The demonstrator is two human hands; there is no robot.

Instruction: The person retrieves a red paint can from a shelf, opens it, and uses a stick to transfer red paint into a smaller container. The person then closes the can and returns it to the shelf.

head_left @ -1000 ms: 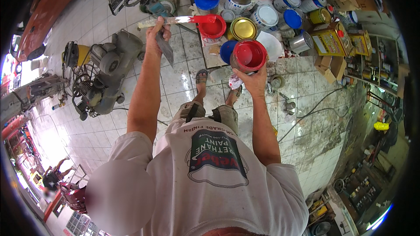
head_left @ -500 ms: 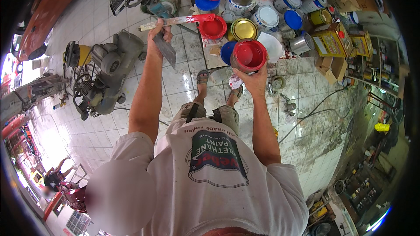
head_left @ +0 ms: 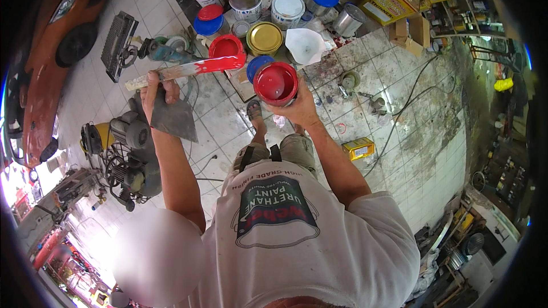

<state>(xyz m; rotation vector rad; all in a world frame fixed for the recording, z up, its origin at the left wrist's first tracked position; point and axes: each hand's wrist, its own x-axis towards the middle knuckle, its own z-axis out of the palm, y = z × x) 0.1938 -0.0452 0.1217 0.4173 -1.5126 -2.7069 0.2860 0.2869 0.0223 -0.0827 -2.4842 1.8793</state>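
Observation:
My left hand (head_left: 157, 92) is closed around a flat paint stirring stick (head_left: 182, 70) whose far end is coated in wet red paint. From the same hand a putty knife's broad grey blade (head_left: 176, 120) sticks out below the stick. My right hand (head_left: 301, 105) grips an open can (head_left: 257, 84) from its side; red paint fills its inside and covers the rim. The stick's red tip passes in front of a red-topped can (head_left: 218, 51), to the left of and beyond the held can. Whether they touch I cannot tell.
Several paint cans stand ahead, including one with a gold lid (head_left: 265, 36) and a white sheet (head_left: 306, 45) beside it. An angle grinder (head_left: 162, 51) and a compressor (head_left: 134, 131) lie left. A yellow tin (head_left: 358, 149) and a hose (head_left: 394, 128) are on the right floor.
The view has turned, so the cans appear further left. The putty knife's blade now shows broader. Both hands keep hold of their things.

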